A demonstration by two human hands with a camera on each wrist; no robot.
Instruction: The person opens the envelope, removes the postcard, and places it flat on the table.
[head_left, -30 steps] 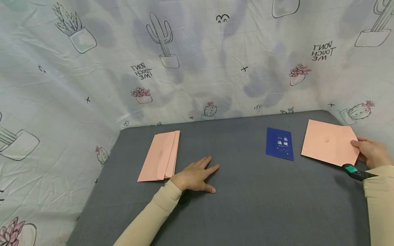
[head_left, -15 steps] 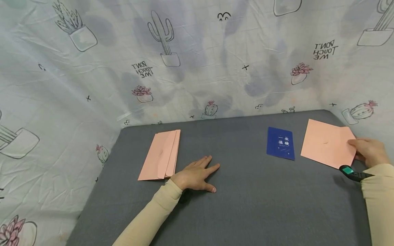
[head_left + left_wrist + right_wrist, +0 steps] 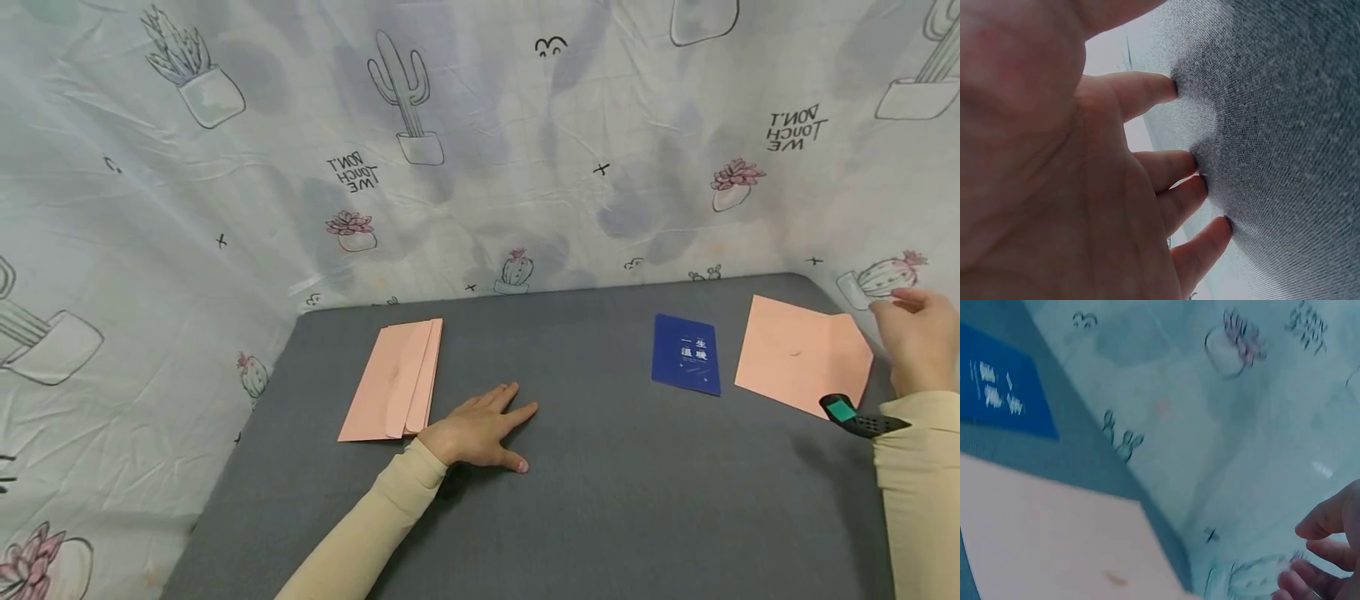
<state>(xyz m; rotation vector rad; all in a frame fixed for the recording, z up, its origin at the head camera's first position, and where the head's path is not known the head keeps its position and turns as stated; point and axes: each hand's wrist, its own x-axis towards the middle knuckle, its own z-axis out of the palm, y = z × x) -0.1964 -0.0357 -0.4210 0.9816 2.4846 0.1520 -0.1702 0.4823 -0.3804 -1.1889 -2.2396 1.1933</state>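
Note:
My left hand (image 3: 478,429) rests on the grey table with its fingers spread, and in the left wrist view its fingertips (image 3: 1209,234) touch the cloth. To its left lies a small stack of pink envelopes (image 3: 386,383). At the right, my right hand (image 3: 921,337) is raised above the table's far right corner, holding nothing. Its fingers (image 3: 1325,515) are loosely bent and apart from the thumb. Just left of that hand a single pink envelope (image 3: 795,354) lies flat, its flap unfolded toward the hand. A blue card (image 3: 684,354) with white characters lies left of this envelope.
A grey cloth covers the table (image 3: 600,500). Behind and along the sides hangs a pale curtain (image 3: 480,125) printed with cacti and mirrored lettering. The right wrist wears a black band (image 3: 862,421) with a green face.
My right hand has let go of the pink envelope's flap and risen up and away from it. The envelope stays on the table; my left hand has not moved.

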